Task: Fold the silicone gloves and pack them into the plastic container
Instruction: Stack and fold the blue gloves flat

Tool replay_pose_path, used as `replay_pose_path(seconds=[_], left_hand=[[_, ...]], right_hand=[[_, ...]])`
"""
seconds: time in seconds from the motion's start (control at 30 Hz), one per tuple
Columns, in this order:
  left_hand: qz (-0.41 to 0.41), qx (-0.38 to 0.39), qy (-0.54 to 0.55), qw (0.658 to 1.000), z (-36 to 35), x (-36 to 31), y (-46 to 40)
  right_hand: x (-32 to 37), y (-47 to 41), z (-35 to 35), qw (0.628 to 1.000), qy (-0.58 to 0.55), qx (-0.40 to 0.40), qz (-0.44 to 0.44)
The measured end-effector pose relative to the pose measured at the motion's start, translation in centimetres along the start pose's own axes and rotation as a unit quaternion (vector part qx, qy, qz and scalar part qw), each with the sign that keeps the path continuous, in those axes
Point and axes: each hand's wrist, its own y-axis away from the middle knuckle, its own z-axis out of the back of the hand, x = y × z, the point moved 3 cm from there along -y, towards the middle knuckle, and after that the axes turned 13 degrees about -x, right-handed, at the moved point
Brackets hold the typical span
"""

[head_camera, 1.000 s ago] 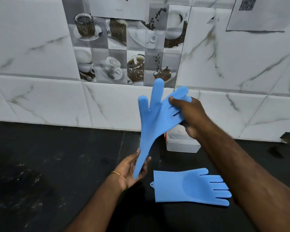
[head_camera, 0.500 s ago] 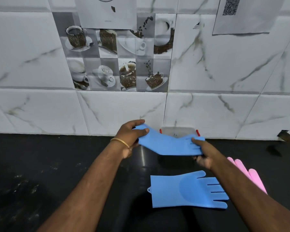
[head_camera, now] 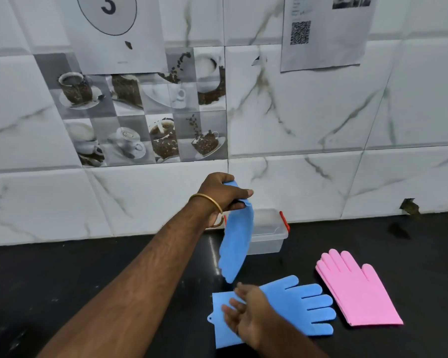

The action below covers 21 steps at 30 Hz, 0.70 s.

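A dark counter (head_camera: 62, 293) runs along a white marble-tiled wall (head_camera: 308, 125), where a panel of coffee-cup tiles (head_camera: 145, 120) sits to the left, a sheet marked with a circled 3 (head_camera: 109, 29) above it, and a sheet with a QR code (head_camera: 321, 34) to the right.

The left hand (head_camera: 221, 195), a gold bangle (head_camera: 206, 200) at its wrist, is raised with its grip clenched on the top end of a blue glove (head_camera: 236, 246), which hangs down limp. That hanging glove covers the left part of the clear plastic container (head_camera: 268, 233), which stands at the far edge of the counter against the wall, lid on, with a red clip (head_camera: 285, 223) at its right end.

The right hand (head_camera: 248, 316) is low and near, fingers spread and released, above the cuff part of a second blue glove (head_camera: 290, 308) lying flat, fingers pointing right. To its right lie pink gloves (head_camera: 357, 290), stacked, fingers pointing far.

Counted: two blue gloves, one pink stack showing at least two layers, and one container.
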Motion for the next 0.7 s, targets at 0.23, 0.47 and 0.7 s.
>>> replay_pose_path(seconds=[0.23,0.47,0.7], left_hand=[[-0.019,0.003,0.02,1.0,-2.1,-2.6,0.7],[-0.03,0.016,0.083,0.996,-0.5,-4.2,2.1],[0.021,0.015,0.073,0.997,3.2,-0.6,2.3]], right_hand=[[4.3,6.1,-8.8,0.905,0.201,0.179,0.331],[14.0,7.1,-9.4,0.827,0.284,0.095,0.476],[17.2,1.8,-2.5,0.859,0.253,0.041,0.443]])
